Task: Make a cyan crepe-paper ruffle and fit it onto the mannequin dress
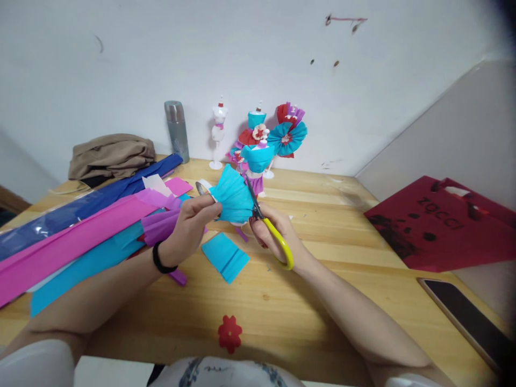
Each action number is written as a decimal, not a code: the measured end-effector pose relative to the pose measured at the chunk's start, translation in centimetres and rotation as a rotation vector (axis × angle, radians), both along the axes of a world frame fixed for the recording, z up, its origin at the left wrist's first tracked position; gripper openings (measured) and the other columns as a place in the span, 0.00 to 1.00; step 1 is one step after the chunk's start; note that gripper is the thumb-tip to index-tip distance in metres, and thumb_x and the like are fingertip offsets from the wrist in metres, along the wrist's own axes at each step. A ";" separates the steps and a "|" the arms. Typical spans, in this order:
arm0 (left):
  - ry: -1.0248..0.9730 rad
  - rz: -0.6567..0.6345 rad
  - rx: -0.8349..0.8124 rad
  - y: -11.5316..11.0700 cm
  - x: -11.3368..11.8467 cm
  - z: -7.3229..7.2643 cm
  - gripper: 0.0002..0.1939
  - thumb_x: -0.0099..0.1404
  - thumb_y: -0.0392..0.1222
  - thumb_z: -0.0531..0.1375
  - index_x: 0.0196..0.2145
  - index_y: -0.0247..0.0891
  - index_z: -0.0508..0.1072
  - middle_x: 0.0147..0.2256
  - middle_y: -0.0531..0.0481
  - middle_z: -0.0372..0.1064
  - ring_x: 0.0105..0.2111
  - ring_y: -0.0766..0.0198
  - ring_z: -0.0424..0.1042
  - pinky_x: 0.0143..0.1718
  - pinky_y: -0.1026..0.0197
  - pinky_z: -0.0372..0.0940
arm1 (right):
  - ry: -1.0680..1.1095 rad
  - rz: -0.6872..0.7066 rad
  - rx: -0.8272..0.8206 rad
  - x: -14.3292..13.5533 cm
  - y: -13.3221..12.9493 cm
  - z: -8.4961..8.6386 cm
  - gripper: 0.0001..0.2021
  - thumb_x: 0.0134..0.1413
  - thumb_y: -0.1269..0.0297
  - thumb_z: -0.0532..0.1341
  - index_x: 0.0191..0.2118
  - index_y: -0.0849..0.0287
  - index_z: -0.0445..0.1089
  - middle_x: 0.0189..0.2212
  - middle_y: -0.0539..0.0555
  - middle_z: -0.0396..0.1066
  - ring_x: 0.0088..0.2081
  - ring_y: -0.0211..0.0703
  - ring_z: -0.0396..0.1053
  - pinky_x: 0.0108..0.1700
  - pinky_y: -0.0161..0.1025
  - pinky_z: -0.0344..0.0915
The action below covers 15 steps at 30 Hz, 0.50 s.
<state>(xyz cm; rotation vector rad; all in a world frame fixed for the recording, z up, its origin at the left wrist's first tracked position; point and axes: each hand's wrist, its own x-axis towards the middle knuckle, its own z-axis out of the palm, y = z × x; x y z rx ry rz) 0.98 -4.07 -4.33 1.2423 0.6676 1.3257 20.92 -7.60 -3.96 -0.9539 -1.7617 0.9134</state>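
Between my hands is a fan-shaped piece of blue crepe paper [233, 196], gathered at its left end. My left hand [193, 223] pinches that narrow end, a black band round its wrist. Yellow-handled scissors [278, 242] are in my right hand [278, 228], their dark blades pointing up along the paper's right edge. How far the blades are apart I cannot tell. Below the hands lies a flat blue crepe paper piece [226, 257] on the wooden table [314, 322]. A red flower cutout [229, 334] rests nearer my body.
Small dress forms [257, 158], several in blue, red and purple paper, stand by the wall beside a plain white form [218, 129]. At left are pink paper strips [80, 231], brown cloth [113, 156] and a grey bottle [177, 131]. A red bag [439, 226] and phone [463, 317] are right.
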 end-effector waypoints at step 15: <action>-0.039 -0.002 0.021 -0.2 0.3 2.0 0.16 0.57 0.40 0.64 0.17 0.38 0.63 0.20 0.55 0.55 0.24 0.67 0.56 0.28 0.61 0.57 | 0.253 0.192 -0.046 0.8 -0.5 -0.2 0.22 0.62 0.42 0.57 0.43 0.59 0.69 0.14 0.42 0.58 0.14 0.33 0.53 0.18 0.34 0.50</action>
